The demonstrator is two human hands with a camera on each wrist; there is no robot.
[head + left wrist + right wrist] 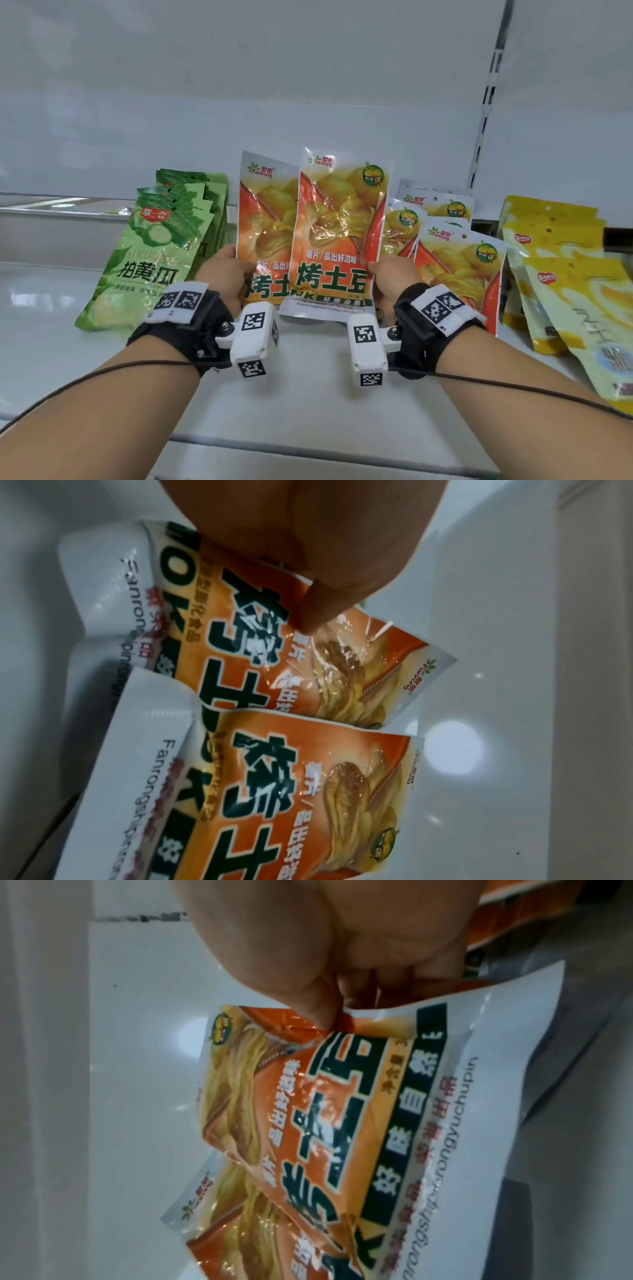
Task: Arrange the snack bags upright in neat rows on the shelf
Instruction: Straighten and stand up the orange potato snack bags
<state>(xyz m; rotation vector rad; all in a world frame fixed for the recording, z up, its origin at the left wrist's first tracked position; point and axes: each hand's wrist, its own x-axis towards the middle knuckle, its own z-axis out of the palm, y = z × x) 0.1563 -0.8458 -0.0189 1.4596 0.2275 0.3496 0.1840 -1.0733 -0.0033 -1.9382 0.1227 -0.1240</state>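
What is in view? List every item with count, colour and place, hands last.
held potato chip bags: two, orange and yellow, overlapping, upright at centre of the shelf.
other potato chip bags: at least three, orange and yellow, leaning right of the held pair.
cucumber snack bags: a stack, exact count unclear, green, leaning at left.
yellow snack bags: several, yellow, leaning at far right.
shelf: one, white, under all bags.
upright rail: one, white, slotted, back right.
left hand: pinches the rear held bag's left edge.
right hand: pinches the front held bag's right edge.

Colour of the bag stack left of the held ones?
Green, with a cucumber picture: the cucumber bags. The head view shows it best.
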